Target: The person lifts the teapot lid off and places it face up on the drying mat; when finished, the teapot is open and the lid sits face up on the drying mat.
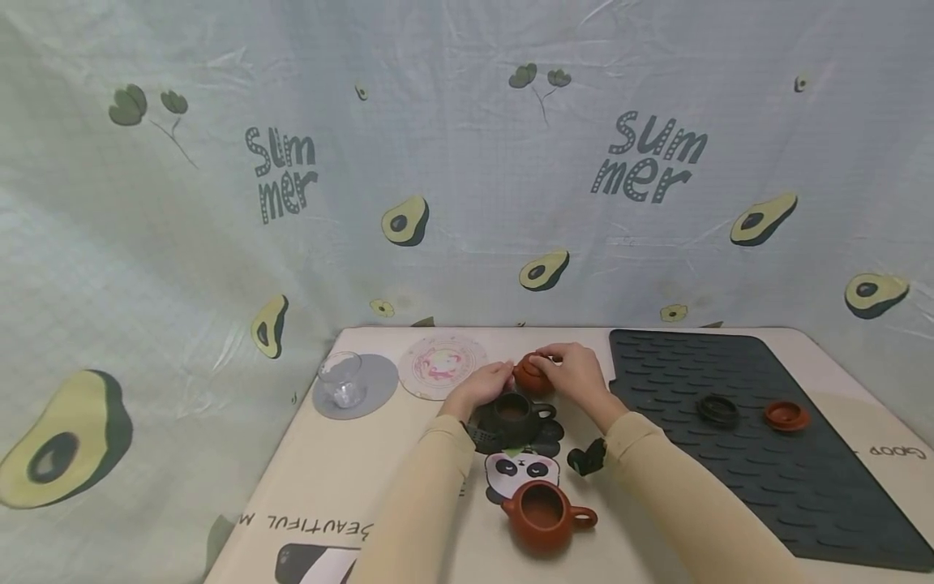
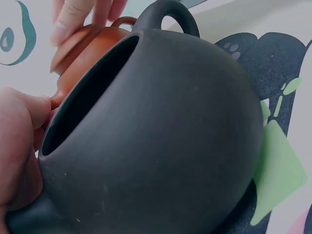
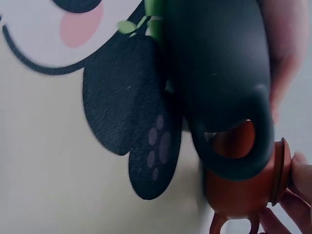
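At the far middle of the table stands a small reddish-brown teapot [image 1: 533,384] with its lid [image 2: 73,48] on its mouth. My right hand [image 1: 582,377] pinches the lid from above with thumb and fingers. With its fingertips, my left hand [image 1: 477,388] pinches the spout of that same teapot. A dark teapot [image 2: 170,122] without a lid stands just in front, close under my left hand, its handle to the right. Nearer me, between my forearms, sits another reddish-brown teapot [image 1: 540,534], lidless, spout to the left.
On the right lies a dark ridged mat [image 1: 671,377] bearing a black lid [image 1: 718,411] and a reddish-brown lid [image 1: 786,416]. At the back left, a clear glass [image 1: 341,377] stands on a grey round mat [image 1: 383,381] beside a pink-patterned round mat [image 1: 416,369].
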### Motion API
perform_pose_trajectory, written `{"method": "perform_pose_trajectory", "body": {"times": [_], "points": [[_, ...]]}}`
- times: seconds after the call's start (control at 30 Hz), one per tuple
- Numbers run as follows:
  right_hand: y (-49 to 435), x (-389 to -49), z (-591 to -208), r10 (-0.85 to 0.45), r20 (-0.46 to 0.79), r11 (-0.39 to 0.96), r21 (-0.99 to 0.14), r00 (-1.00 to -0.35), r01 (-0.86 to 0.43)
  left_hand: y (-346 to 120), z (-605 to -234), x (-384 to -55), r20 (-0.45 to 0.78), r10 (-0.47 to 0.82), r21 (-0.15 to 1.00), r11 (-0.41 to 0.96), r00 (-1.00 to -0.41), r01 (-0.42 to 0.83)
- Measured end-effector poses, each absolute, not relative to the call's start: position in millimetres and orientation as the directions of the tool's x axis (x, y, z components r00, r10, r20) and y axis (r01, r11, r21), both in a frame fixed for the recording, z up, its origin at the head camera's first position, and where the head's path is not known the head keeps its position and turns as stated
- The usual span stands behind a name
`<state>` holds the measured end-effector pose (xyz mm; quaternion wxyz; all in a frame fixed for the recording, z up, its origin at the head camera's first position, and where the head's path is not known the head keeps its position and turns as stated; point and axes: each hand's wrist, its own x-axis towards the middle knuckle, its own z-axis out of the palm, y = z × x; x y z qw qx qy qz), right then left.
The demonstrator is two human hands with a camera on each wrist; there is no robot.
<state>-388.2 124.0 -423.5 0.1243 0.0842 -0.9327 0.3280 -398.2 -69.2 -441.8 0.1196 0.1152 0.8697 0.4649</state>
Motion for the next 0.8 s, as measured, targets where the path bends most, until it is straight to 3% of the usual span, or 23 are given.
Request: {"method": "perform_pose_trajectory", "body": {"times": [0.37,0.8], "points": [[130.1,-382.7,-412.8,-0.002,0.28,0.716,-0.669,-0.96,-0.197,-67.9,-442.4,-395.9,-0.082,0.302,0.848,0.521,-0.95,0.092],[142.8,-377.7,-416.4,0.074,0.208,0.547,-0.826,-0.975,-0.134,-67.6,-443.8,-396.2,-0.093,0.3,0.856,0.511,-0.949,0.078]]}}
